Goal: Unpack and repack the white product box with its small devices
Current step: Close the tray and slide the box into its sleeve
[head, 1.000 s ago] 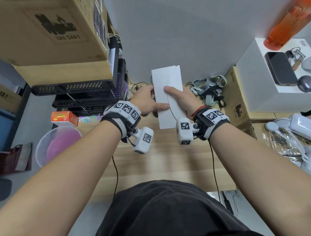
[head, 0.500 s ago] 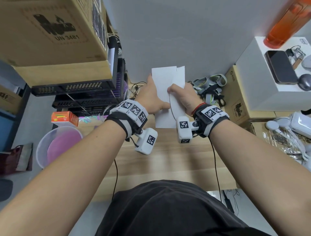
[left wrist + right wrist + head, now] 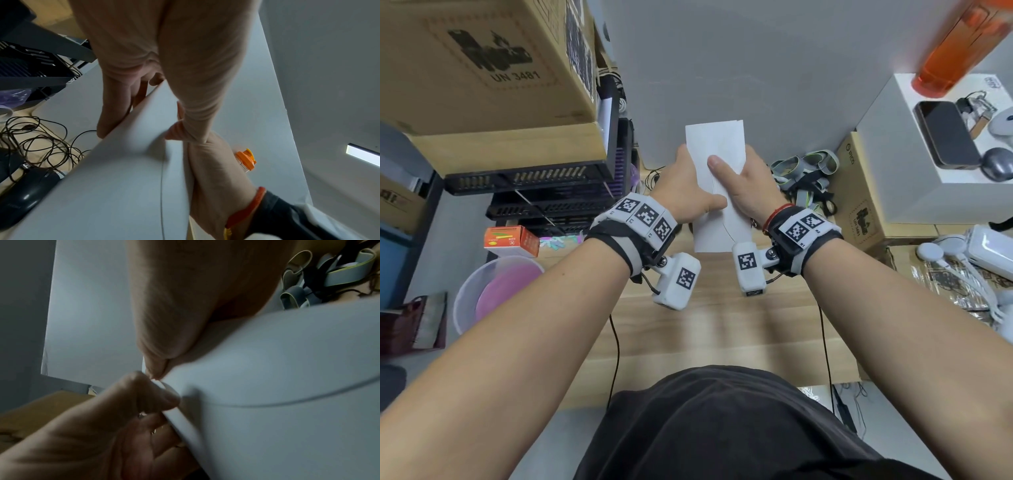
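A flat white product box (image 3: 717, 150) with a curved flap line is held upright above the wooden desk (image 3: 715, 325), in front of the grey wall. My left hand (image 3: 688, 192) grips its left edge, thumb across the front near the bottom. My right hand (image 3: 743, 181) grips the right edge, thumb lying on the front face. In the left wrist view the left fingers (image 3: 115, 113) curl behind the box (image 3: 123, 178). The right wrist view shows the right thumb (image 3: 164, 337) pressing the box (image 3: 287, 369). No small devices are visible.
Stacked black trays (image 3: 534, 185) and a cardboard box (image 3: 482, 61) stand at left, a pink-lidded tub (image 3: 493, 291) below them. Grey straps (image 3: 804, 174) lie to the right. A white box (image 3: 928, 147) carries a phone and an orange bottle (image 3: 955, 48). Cables (image 3: 41, 142) lie behind the box.
Both hands have slid higher up the box's sides. The offset second white layer seen at the top half a second ago now lines up almost flush.
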Tool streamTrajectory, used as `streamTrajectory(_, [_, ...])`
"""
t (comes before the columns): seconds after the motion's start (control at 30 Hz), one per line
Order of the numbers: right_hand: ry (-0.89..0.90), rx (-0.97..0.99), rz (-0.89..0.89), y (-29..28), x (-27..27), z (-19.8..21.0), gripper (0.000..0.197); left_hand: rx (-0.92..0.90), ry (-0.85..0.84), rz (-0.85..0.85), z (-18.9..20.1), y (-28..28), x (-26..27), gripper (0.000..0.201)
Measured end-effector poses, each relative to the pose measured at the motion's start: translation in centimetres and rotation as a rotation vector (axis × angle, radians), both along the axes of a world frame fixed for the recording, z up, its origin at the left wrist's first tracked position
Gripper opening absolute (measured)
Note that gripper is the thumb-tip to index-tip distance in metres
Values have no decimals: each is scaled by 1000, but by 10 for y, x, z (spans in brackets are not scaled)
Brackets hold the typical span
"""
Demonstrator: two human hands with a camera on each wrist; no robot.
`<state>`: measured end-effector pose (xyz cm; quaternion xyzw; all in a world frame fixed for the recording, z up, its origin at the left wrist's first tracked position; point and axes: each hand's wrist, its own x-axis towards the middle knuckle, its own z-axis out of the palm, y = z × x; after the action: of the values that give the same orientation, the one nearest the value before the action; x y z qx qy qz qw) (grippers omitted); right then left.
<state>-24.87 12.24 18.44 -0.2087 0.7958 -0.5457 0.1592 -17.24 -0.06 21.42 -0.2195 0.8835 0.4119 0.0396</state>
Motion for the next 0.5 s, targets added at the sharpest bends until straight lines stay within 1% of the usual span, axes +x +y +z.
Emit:
streamTrajectory(0.07, [29, 35, -22, -1, 1, 3, 58, -17, 12, 22, 5, 2, 1, 82])
streamTrajectory(0.17, [57, 64, -65, -3, 1, 6, 49, -46, 59, 31, 5, 4, 1, 79])
streamTrajectory(0.27, [35, 16, -106, -4, 3, 10, 41, -47, 66, 19, 9, 8, 0, 88])
streamTrajectory(0.37, [-60, -24, -68, -1, 2, 15, 37, -39, 59, 15, 12, 11, 1, 104])
streamTrajectory(0.4, [-141, -43, -26, -1, 2, 16, 43, -35, 58, 17, 13, 11, 2, 108])
streamTrajectory(0.47, [-375, -81, 70, -1, 4, 20, 73, -22, 43, 37, 10, 8, 4, 109])
streamTrajectory(0.5, [-474, -120, 122, 0, 5, 20, 83, -25, 39, 53, 7, 6, 4, 108])
